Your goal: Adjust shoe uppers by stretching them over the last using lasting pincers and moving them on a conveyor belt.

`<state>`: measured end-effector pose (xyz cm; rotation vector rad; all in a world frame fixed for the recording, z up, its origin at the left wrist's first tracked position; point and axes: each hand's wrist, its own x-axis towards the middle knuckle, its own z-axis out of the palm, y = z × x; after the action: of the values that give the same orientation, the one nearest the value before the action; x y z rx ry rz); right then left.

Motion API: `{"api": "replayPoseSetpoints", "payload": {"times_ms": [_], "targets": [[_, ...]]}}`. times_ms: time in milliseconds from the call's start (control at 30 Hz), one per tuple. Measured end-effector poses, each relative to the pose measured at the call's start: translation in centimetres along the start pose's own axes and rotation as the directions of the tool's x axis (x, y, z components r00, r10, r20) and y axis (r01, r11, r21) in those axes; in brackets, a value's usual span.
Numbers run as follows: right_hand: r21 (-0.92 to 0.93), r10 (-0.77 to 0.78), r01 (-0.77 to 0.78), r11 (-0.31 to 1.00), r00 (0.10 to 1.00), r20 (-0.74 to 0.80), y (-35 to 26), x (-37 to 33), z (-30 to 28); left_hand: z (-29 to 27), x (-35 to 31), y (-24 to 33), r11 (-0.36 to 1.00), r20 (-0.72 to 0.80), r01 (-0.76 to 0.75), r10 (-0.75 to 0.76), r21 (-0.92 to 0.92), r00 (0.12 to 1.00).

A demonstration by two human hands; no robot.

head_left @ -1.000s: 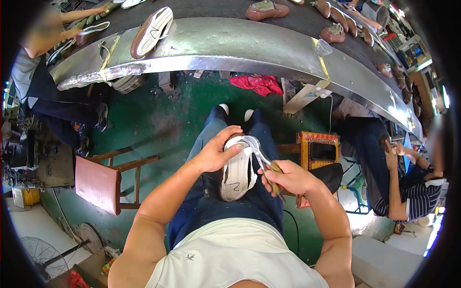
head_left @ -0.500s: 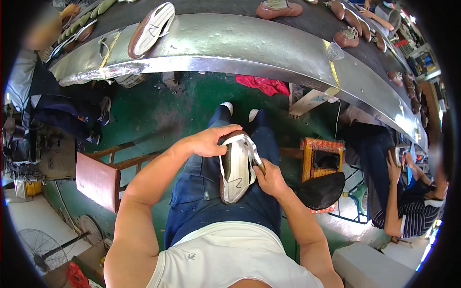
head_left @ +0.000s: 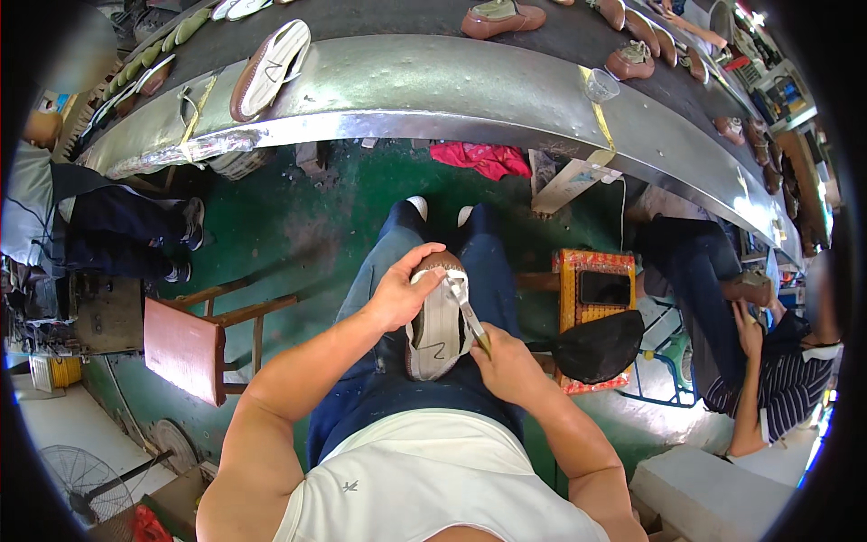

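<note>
A brown shoe (head_left: 435, 334) rests on my lap with its pale underside up; a dark curved mark shows on that face. My left hand (head_left: 402, 294) is closed around the shoe's far end, thumb over the brown stitched edge. In my right hand (head_left: 504, 363) is a metal hand tool (head_left: 470, 316) with a shiny head and a yellowish handle, gripped by the handle. The tool's head lies at the white rim near the shoe's far end, close to my left thumb. My fingers hide part of the shoe's left edge.
Ahead stands a metal-edged bench (head_left: 361, 86) bearing another pale-bottomed shoe (head_left: 271, 70) and several brown shoes. A wooden stool (head_left: 183, 348) is at my left; a patterned seat (head_left: 596, 271) holds a phone (head_left: 605, 289) and black cloth bag (head_left: 598, 347) at right. A co-worker (head_left: 777, 379) sits beyond.
My right hand has brought the tool's head up onto the rim at the shoe's far end. My left thumb now lies further over the edge. The co-worker's shoe and hands have shifted.
</note>
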<state>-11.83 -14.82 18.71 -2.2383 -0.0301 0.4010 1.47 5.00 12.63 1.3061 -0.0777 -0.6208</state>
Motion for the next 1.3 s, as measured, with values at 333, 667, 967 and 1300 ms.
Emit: {"api": "replayPoseSetpoints", "payload": {"times_ms": [333, 667, 967, 1300], "targets": [[0.537, 0.075, 0.029, 0.843, 0.982, -0.171, 4.6, -4.4, -0.1, 0.9, -6.4, 8.6, 0.491, 0.491, -0.827, 0.668, 0.274, 0.559], [0.688, 0.154, 0.019, 0.725, 0.970, -0.189, 5.7, -4.9, 0.7, 2.6, -6.1, 11.2, 0.356, 0.567, -0.888, 0.683, 0.292, 0.461], [0.536, 0.213, -0.120, 0.836, 0.970, -0.115, 5.8, -4.7, 0.7, 2.1, 0.0, -2.9, 0.731, 0.102, 0.058, -0.173, 0.679, 0.980], [-0.068, 0.131, -0.124, 0.990, 0.984, 0.121, 5.5, -3.8, 0.7, -0.2, -2.6, -4.3, 0.905, 0.216, 0.391, -0.421, 0.167, 0.881]]}}
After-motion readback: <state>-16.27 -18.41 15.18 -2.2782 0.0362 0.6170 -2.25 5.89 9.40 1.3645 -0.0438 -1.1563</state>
